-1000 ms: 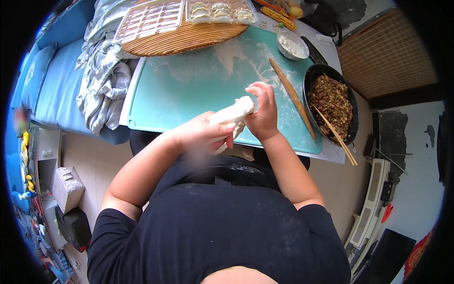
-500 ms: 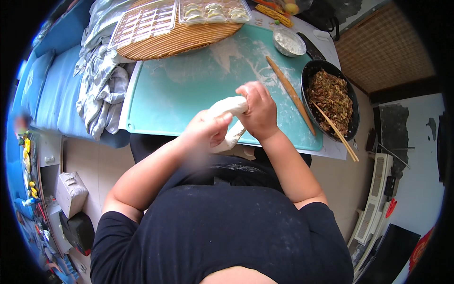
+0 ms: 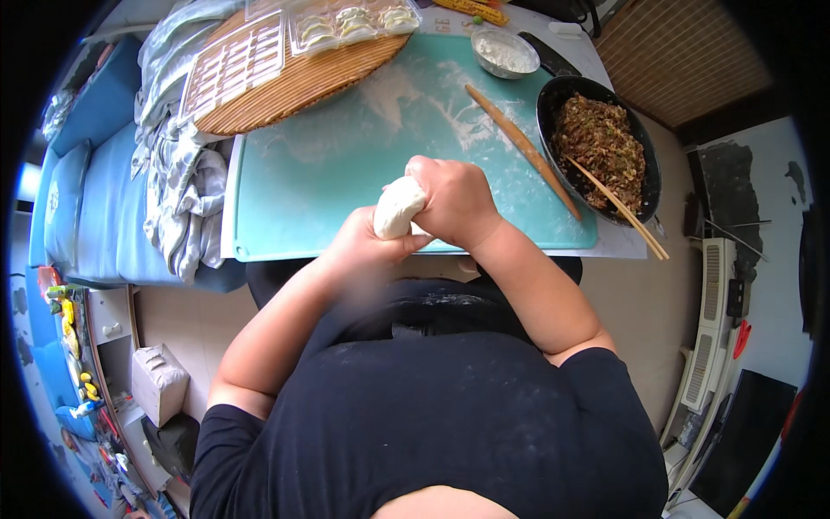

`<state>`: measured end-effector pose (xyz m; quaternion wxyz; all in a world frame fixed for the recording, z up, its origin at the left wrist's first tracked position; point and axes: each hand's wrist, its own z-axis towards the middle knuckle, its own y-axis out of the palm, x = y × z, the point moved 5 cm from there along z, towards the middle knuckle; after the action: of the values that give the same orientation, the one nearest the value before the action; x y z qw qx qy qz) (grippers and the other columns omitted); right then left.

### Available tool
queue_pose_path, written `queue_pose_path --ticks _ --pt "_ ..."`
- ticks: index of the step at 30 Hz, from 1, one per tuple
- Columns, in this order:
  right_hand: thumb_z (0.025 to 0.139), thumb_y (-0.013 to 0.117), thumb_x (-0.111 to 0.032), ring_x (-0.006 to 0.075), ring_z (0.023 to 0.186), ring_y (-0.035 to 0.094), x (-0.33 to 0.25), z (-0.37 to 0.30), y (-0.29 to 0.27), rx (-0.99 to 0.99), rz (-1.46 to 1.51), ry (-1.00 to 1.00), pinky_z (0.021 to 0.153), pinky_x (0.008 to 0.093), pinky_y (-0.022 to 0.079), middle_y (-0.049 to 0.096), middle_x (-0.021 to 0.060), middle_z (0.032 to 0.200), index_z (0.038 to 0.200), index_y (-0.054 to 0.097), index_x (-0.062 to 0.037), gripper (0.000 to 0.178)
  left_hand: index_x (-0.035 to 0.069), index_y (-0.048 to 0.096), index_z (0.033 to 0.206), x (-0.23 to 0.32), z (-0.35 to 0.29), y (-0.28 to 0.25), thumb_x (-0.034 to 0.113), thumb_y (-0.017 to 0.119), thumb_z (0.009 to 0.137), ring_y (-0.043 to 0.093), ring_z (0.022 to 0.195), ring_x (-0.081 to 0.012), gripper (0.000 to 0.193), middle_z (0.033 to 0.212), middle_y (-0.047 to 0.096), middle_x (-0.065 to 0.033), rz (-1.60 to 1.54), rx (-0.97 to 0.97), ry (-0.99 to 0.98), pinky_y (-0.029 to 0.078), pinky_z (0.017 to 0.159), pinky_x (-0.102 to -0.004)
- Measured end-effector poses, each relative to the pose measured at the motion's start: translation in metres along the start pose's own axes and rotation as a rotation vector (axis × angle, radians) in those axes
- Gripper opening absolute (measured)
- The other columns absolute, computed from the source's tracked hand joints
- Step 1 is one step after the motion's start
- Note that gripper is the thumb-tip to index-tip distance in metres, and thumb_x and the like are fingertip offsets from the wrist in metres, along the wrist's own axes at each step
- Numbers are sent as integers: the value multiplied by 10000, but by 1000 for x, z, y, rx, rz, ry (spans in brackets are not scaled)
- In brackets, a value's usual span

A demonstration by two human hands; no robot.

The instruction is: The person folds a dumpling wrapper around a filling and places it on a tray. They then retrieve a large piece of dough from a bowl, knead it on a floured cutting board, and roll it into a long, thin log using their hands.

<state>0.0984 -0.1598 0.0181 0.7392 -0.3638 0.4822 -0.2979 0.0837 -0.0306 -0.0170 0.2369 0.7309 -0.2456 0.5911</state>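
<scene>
Between my two hands is a piece of white dough [image 3: 399, 208], held up over the near edge of the turquoise mat [image 3: 303, 186]. My left hand [image 3: 367, 242] wraps its lower left part, with the thumb toward the right. My right hand [image 3: 456, 199] is closed around the dough's upper right part, its fingers curled over. The stretch of dough inside the fists is hidden. Right of my hands, a wooden rolling pin [image 3: 523, 151] lies slantwise on the floured mat.
A black pan [image 3: 546, 130] of minced filling [image 3: 601, 143], with chopsticks [image 3: 618, 209] across it, stands at the right. Behind are a bowl of flour [image 3: 506, 54] and a woven round board [image 3: 337, 78] bearing a plastic tray of dumplings [image 3: 354, 26] and another compartment tray [image 3: 235, 65].
The dough was a long loop with a gap in it; now it is bunched between my hands, which have come closer together. The whole view has shifted slightly.
</scene>
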Motion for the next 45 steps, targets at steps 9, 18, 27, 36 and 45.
queue_pose_path --ticks 9,18,27,36,45 --pt "808 576 -61 161 734 576 51 -14 50 69 1047 429 681 299 489 578 41 799 986 512 -55 190 52 536 756 7 -2 -1 554 449 879 550 639 -178 524 699 549 -92 -675 -200 196 458 720 -326" --pt "737 650 -230 298 688 619 15 -7 -4 66 400 228 603 355 482 640 121 770 760 575 -62 186 13 435 1241 -12 3 -27 118 738 712 598 974 -235 618 1046 595 -127 -257 205 237 488 870 -374" --pt "681 661 -133 251 846 586 4 -14 -18 423 81 -234 709 371 485 577 84 919 938 558 -103 279 -41 489 1165 8 -2 -16 126 679 789 518 596 -79 453 777 563 -45 -152 186 -37 418 532 -210" --pt "836 613 -99 138 774 588 52 -31 64 -19 1470 496 747 272 478 600 39 857 989 526 -41 185 -14 387 1303 -7 -6 -13 284 705 775 616 810 -178 685 875 626 -89 -375 -77 86 492 758 -313" --pt "666 703 -275 276 692 603 9 -18 13 117 192 -232 607 378 489 614 88 757 818 574 -118 254 -21 529 1067 -6 -3 -2 349 718 771 533 581 -124 510 639 548 -40 -226 -139 -229 450 620 -261"
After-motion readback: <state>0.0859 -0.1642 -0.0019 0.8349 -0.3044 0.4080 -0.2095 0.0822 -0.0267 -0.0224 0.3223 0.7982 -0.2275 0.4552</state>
